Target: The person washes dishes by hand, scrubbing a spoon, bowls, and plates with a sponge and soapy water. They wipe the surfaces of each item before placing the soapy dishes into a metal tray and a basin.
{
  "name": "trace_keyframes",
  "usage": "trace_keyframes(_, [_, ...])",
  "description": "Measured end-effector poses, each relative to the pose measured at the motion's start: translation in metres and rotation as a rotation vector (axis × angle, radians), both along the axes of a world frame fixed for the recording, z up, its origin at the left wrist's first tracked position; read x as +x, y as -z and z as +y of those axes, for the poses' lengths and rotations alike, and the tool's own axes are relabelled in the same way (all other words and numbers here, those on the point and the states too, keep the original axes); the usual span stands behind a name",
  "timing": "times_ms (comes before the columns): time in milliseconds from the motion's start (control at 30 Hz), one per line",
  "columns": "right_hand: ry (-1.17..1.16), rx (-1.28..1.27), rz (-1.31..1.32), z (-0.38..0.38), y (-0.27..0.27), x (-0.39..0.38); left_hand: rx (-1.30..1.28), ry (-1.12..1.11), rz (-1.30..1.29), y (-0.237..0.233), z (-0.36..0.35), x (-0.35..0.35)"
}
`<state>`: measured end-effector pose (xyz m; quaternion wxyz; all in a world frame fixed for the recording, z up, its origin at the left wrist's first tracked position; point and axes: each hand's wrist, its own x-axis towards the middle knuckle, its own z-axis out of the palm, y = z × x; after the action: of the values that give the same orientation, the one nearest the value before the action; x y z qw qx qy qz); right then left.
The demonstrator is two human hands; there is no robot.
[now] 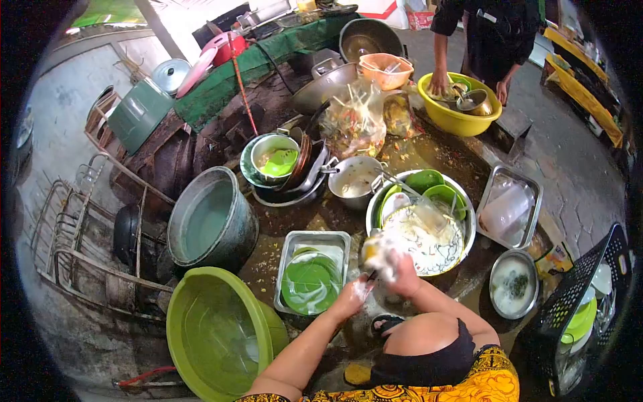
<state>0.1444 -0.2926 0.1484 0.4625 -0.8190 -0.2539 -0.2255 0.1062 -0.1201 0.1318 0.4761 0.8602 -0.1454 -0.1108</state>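
My left hand is closed on a dark, thin utensil, most of it hidden by foam and fingers. Just right of it, my right hand grips a foamy sponge, white with a yellowish part. Both hands are close together in front of a large white basin holding green bowls, a patterned plate and utensils. Left of my hands, a metal tray holds soapy green plates. A metal bowl with suds and a dark scourer lies to the right.
A green tub and a grey bucket of water stand left. A black crate with dishes is at right, below a metal tray. Pots and bags lie ahead. Another person's hand reaches into a yellow basin.
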Motion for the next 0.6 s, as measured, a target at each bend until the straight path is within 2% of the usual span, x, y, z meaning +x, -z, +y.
trace_keyframes(33, [-0.027, -0.096, -0.241, 0.006, -0.024, 0.002, -0.003, -0.004, -0.003, 0.006, 0.002, 0.002])
trace_keyframes(100, [-0.07, -0.019, -0.054, 0.011, -0.037, 0.009, 0.109, 0.119, -0.33, 0.014, 0.006, 0.006])
trace_keyframes(167, [-0.141, 0.228, 0.321, 0.015, -0.034, 0.021, 0.153, 0.069, -0.227, 0.006, 0.005, 0.001])
trace_keyframes(233, [-0.034, 0.317, 0.395, 0.011, -0.034, 0.033, 0.107, 0.047, 0.075, -0.002, 0.004, -0.003])
trace_keyframes(300, [0.012, 0.496, 0.725, 0.003, -0.042, 0.039, 0.047, -0.011, 0.043, 0.0, -0.002, -0.014])
trace_keyframes(333, [0.039, 0.518, 0.618, 0.003, -0.02, 0.047, -0.013, -0.071, 0.009, 0.002, -0.004, -0.017])
trace_keyframes(367, [0.109, 0.513, 0.668, -0.003, -0.013, 0.049, -0.011, -0.067, 0.016, 0.004, -0.004, -0.018])
trace_keyframes(433, [0.064, 0.892, 0.912, -0.009, 0.011, 0.056, 0.054, 0.003, -0.05, 0.001, -0.002, -0.019])
trace_keyframes(467, [-0.023, 0.95, 0.958, -0.013, 0.034, 0.058, 0.204, 0.068, -0.044, -0.003, 0.001, -0.014])
trace_keyframes(500, [-0.01, 0.692, 1.064, -0.027, 0.028, 0.053, 0.279, 0.14, -0.138, 0.005, 0.006, -0.009])
trace_keyframes(533, [0.123, 0.49, 0.773, -0.035, 0.105, 0.072, 0.327, 0.214, -0.21, 0.002, 0.013, -0.003])
trace_keyframes(567, [0.255, 0.501, 0.994, -0.038, 0.039, 0.051, 0.367, 0.174, -0.181, -0.008, 0.012, 0.002])
trace_keyframes(600, [0.246, 0.473, 0.838, -0.051, 0.052, 0.054, 0.42, 0.017, 0.036, -0.022, 0.009, 0.002])
